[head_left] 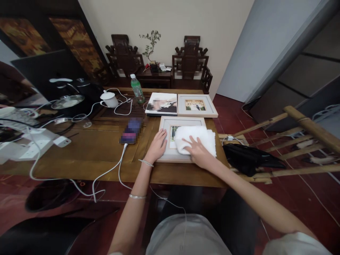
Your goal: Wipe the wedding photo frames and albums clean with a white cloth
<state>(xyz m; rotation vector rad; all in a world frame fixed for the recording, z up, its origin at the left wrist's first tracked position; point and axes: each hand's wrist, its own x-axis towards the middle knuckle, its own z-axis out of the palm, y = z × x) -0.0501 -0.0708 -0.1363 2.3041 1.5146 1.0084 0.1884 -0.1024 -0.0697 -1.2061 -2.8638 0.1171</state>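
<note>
A framed photo with a pale border (164,122) lies flat near the table's front right edge. My left hand (157,144) rests on the left side of that frame, fingers stretched out and holding nothing. A folded white towel (195,134) covers the right part of the frame and much of its picture. Spread fingers of my right hand (199,151) press flat on top of the towel. Just behind lie a second framed photo (195,105) and, to its left, a white photo album or panel (162,101) on a dark thing.
A phone (130,131) with a white cable lies left of the frame. Farther back stand a green-labelled bottle (137,89) and a white lidded cup (109,99). Power strips (34,143) and cables crowd the left. A bamboo rack (261,148) stands at the right.
</note>
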